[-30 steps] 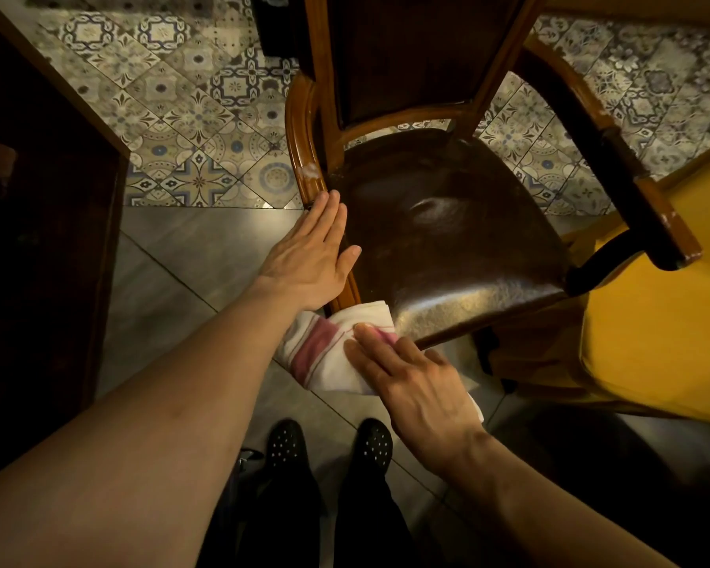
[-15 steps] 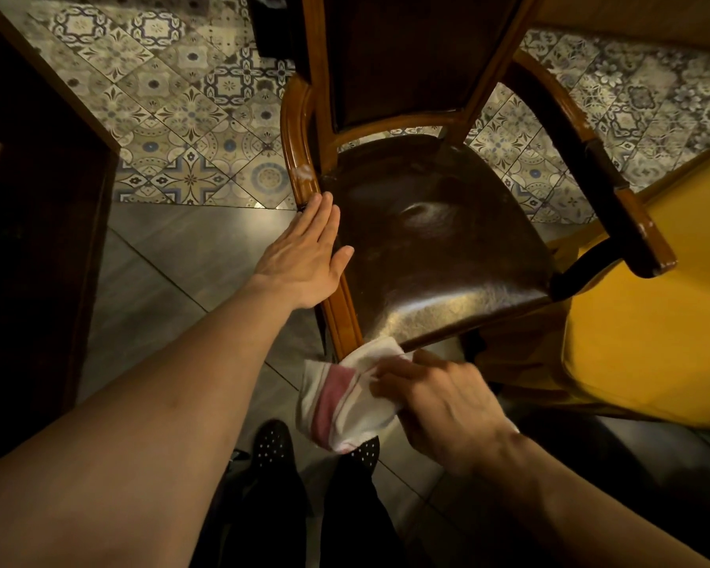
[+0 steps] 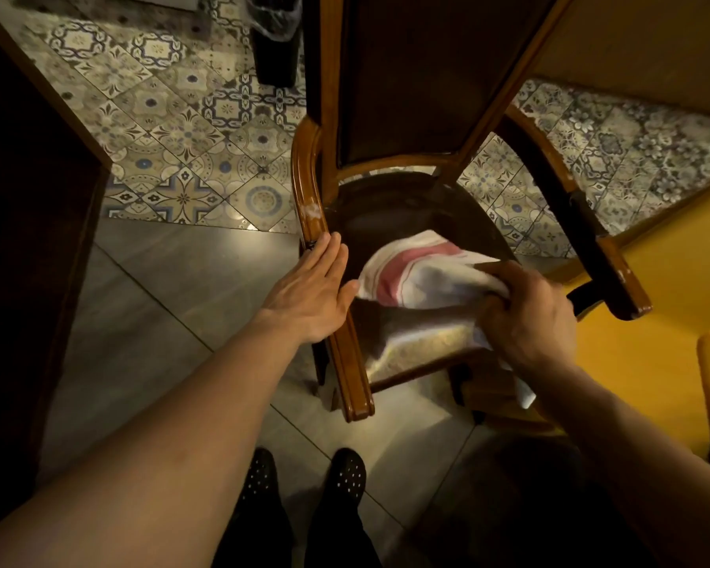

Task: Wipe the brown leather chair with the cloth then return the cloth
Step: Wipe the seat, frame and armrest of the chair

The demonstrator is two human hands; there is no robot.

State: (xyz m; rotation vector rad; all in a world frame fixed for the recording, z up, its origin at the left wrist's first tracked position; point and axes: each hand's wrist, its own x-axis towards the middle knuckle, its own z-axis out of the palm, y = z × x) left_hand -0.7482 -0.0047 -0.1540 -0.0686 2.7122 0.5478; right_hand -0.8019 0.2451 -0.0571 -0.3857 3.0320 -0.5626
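The brown leather chair [image 3: 390, 215] stands in front of me, with a dark glossy seat, a tall padded back and wooden armrests. A white cloth with a red stripe [image 3: 410, 272] is spread over the middle of the seat. My right hand [image 3: 525, 317] grips the cloth's right end in a fist, near the seat's front right corner. My left hand [image 3: 308, 293] lies flat with fingers together on the left wooden seat rail, its thumb just touching the cloth's left edge.
A yellow table top [image 3: 652, 321] fills the right side, close under the chair's right armrest [image 3: 591, 239]. A dark wooden panel [image 3: 29, 239] stands at the left. Patterned tiles [image 3: 181, 137] and grey floor tiles [image 3: 173, 301] lie around. My black shoes [image 3: 304, 477] are below.
My right hand lifted the cloth from below the seat's front edge up onto the seat and moved right. My left hand stayed on the left rail.
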